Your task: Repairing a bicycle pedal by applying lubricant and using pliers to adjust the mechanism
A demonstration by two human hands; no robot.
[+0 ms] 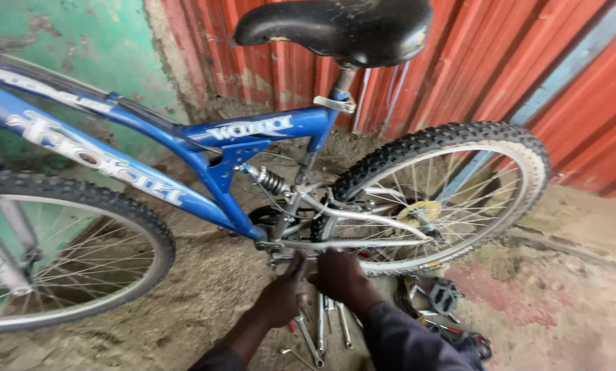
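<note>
front wheel (60,261): cut off left | both hands' fingers (300,264): hidden, blurred

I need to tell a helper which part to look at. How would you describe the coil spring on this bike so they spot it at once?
Start at the blue bicycle frame and drop below the black saddle to where the tubes meet ahead of the rear wheel. There sits the coil spring, slanted, above both hands. It is the only ribbed silver coil; the parts around it are smooth tubes and thin spokes.

The dirt floor (205,295) carries both bicycle tyres; wrenches (322,326) lie at six o'clock, a black pedal (445,297) at four.
</note>
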